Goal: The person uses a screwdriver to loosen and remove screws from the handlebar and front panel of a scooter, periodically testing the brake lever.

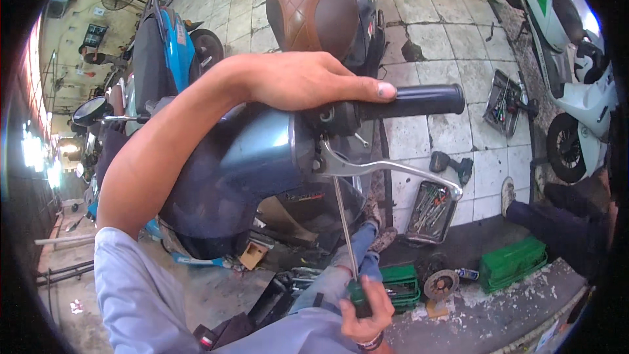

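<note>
My left hand (301, 82) lies over the scooter's handlebar, its thumb stretched along the black rubber grip (419, 101); its other fingers curl out of sight behind the bar. Below the grip a silver brake lever (380, 167) juts to the right. A long screwdriver (344, 223) with a green handle is in my closed right hand (368, 314). Its shaft points up, and the tip goes out of sight at the lever's pivot; contact cannot be made out. The glossy dark blue handlebar cover (229, 157) fills the middle, left of the lever.
Tools fill a metal tray (430, 213) near a cordless drill (452, 167). Another tool tray (503, 101) lies farther off. Green crates (513, 263) and a brake disc (440, 284) sit at the lower right. A person's leg (557, 226) reaches in there. Other scooters (171, 46) stand around.
</note>
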### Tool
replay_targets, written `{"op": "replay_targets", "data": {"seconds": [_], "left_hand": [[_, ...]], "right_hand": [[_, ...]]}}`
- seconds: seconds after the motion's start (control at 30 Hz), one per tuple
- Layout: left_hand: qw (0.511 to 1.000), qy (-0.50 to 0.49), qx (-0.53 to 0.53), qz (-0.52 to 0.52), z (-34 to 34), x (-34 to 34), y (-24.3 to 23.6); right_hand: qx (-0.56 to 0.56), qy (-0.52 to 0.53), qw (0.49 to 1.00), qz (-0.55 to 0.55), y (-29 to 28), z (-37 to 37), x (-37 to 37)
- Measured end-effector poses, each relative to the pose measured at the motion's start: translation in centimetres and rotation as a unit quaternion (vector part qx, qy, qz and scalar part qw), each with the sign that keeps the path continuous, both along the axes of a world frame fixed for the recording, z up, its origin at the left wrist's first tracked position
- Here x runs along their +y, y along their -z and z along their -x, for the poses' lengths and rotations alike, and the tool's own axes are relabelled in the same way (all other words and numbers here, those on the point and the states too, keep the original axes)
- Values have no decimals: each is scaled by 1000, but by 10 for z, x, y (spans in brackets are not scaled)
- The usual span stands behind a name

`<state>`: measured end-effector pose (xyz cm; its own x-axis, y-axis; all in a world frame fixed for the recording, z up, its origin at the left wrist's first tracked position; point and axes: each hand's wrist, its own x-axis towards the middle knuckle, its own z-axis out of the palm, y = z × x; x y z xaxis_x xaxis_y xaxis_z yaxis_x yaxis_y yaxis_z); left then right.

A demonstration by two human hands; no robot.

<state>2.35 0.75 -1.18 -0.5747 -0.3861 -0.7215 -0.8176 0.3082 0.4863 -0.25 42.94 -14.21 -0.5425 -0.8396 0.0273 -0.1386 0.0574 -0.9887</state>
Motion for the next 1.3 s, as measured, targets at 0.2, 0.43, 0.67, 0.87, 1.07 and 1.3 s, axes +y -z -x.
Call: {"op": "replay_targets", "data": {"seconds": [0.2, 0.43, 0.67, 0.87, 1.07, 1.3], "left_hand": [[999, 22, -30, -21, 7, -3, 0], [1000, 23, 12, 0, 1, 1, -4], [1000, 14, -5, -7, 5, -1, -2], [1000, 21, -1, 16, 0, -4, 5], [999, 21, -23, -15, 5, -2, -4], [1000, 9, -14, -8, 4, -4, 2]], "right_hand": [[3, -19, 999, -26, -33, 12, -21], [-182, -58, 980, -49, -21, 19, -3], [-806, -25, 590, -42, 12, 23, 8], [-624, -60, 775, -83, -6, 19, -8], [-270, 34, 949, -159, -1, -18, 4], [65, 24, 997, 29, -29, 8, -24]]}}
